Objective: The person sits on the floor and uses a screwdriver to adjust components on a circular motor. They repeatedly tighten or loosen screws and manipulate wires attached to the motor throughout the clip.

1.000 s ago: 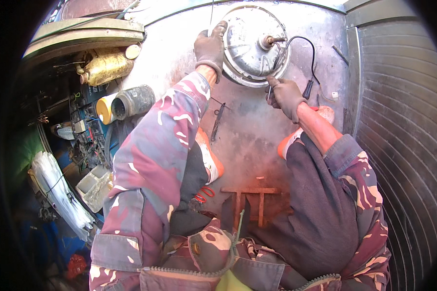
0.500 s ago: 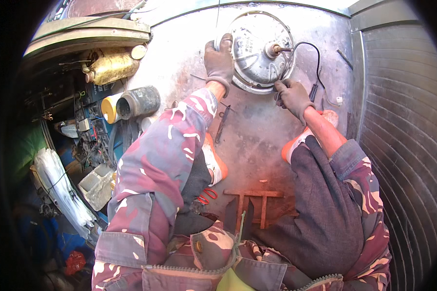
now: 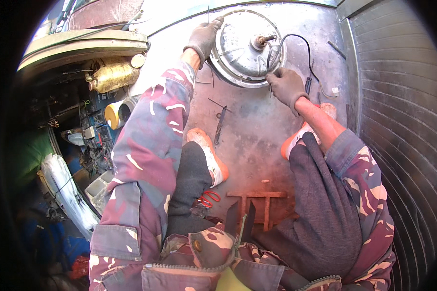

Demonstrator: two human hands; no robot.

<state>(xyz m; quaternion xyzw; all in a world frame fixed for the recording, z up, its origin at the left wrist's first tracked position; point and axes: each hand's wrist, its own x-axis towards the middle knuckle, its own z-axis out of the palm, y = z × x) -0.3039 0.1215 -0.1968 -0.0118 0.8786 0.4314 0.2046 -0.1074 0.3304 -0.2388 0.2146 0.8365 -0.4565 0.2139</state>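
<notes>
A round silver hub motor [image 3: 240,46] lies on the metal floor at the far middle. Its axle [image 3: 263,41] points up to the right, and a black cable [image 3: 308,51] loops out from beside it. My gloved left hand [image 3: 202,39] is closed around the rim at the motor's left side. At the near right edge my gloved right hand [image 3: 285,86] is curled, fingertips pinched together by the rim. A thin dark bit shows under those fingertips; what they pinch is hidden. Between my feet and the motor lies a dark slim tool [image 3: 220,125], crossed at its top by a thin rod.
A screwdriver-like black handle [image 3: 308,85] lies right of my right hand. Red-handled pliers or scissors [image 3: 209,198] and a rusty metal frame [image 3: 256,195] are near my feet. A ribbed metal wall [image 3: 403,97] bounds the right. Left stand a yellow jug [image 3: 112,75], cluttered wires and a white bundle [image 3: 68,194].
My left hand has moved farther up along the motor's left rim. The right hand stays by the near right edge. The whole view has shifted slightly.
</notes>
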